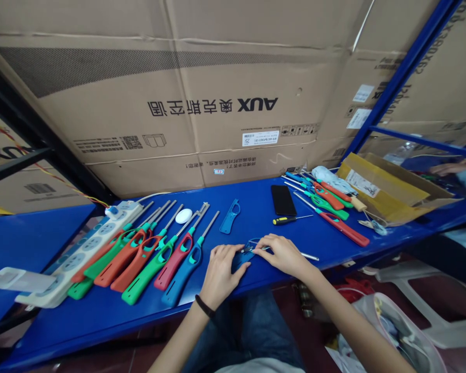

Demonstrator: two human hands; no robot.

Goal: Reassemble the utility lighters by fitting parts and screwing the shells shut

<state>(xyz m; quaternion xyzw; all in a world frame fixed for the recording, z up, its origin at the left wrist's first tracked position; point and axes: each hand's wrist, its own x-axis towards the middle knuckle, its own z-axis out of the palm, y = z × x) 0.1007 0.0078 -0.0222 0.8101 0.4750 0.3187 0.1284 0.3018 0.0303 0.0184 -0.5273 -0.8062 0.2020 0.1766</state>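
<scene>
A large cardboard AUX carton [217,103] stands behind a blue metal shelf [112,324]. On the shelf lie red, green and blue plastic utility lighters [151,264], a white power strip [81,248], a black phone [283,200] and a yellow-handled screwdriver [285,220]. Near the front edge, the left hand [220,272] pinches a blue plastic lighter shell [241,259]; the right hand [281,254] closes over its other end, with a thin metal rod [308,255] sticking out.

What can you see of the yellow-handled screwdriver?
The yellow-handled screwdriver lies flat on the blue shelf. Its handle looks like yellow and black plastic, and a thin metal shaft runs rightward from it. It sits just below a black smartphone, apparently not touching it, and no hand touches it.
</scene>
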